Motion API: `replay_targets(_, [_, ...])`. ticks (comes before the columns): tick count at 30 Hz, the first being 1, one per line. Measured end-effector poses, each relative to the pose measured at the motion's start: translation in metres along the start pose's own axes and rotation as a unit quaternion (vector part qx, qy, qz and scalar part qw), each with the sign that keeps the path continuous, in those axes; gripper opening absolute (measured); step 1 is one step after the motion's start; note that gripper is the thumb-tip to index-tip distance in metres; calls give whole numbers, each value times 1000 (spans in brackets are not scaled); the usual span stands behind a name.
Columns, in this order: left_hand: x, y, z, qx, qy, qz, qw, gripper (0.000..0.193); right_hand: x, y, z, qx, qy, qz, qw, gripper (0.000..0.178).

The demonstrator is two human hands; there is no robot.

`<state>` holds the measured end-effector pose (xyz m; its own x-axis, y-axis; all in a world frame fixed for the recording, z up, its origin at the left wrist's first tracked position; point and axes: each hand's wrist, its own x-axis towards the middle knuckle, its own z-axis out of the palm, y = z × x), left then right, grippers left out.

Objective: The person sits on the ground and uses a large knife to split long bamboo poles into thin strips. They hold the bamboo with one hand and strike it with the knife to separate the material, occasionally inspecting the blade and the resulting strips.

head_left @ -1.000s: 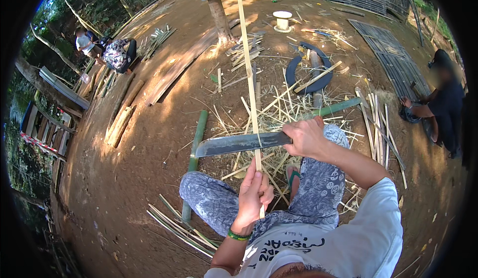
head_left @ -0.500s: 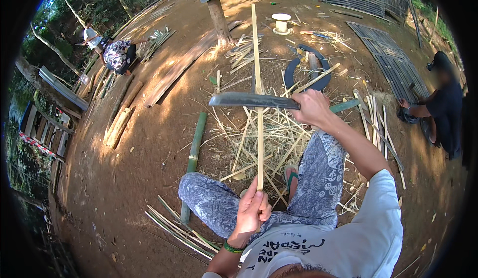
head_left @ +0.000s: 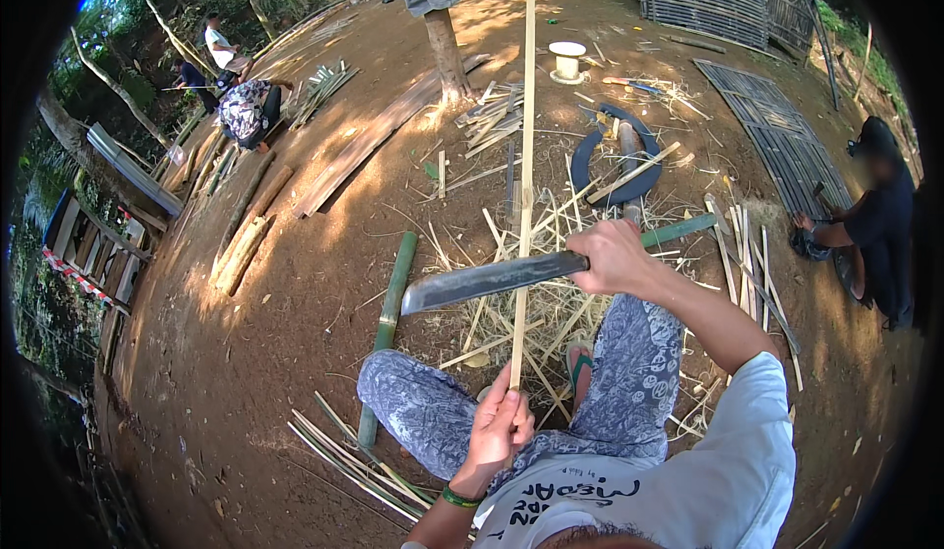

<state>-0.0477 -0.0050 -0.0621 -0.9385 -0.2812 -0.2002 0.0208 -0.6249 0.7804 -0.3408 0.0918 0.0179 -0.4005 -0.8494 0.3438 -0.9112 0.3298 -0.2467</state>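
The person's left hand is clamped on the near end of a long, pale bamboo strip, which runs away from the body, its far end near the top of the view. The right hand is closed around the handle of a machete; the blade points left and crosses above the strip, though whether its edge touches cannot be told.

Beneath them, pale shavings litter the dirt ground between the person and a black, curved pad. A green bamboo pole lies left of the blade, and split bamboo strips lie beside the person's patterned trousers. At the right, a co-worker in dark clothing is beside a slatted bamboo panel.
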Motion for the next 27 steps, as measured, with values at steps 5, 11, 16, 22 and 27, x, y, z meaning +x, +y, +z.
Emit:
replay_targets(5, [10,6,7,-11,-16,16,1000,52,1,-8,-1,140,87,75,983,20])
replay_targets(11, [20,-8,13,98,-5,59,993,50,7,-22,-5,384,145,169,896,35])
replay_targets(16, [17,-8,18,135,1,56,989,51,9,-13,-11,333,165,158,915,27])
replay_targets(22, [1,6,15,112,-66,-13,991,49,-11,11,-55,293,176,189,921,22])
replay_targets(27, [5,14,32,124,-120,-40,984,47,-38,22,-87,248,211,201,924,26])
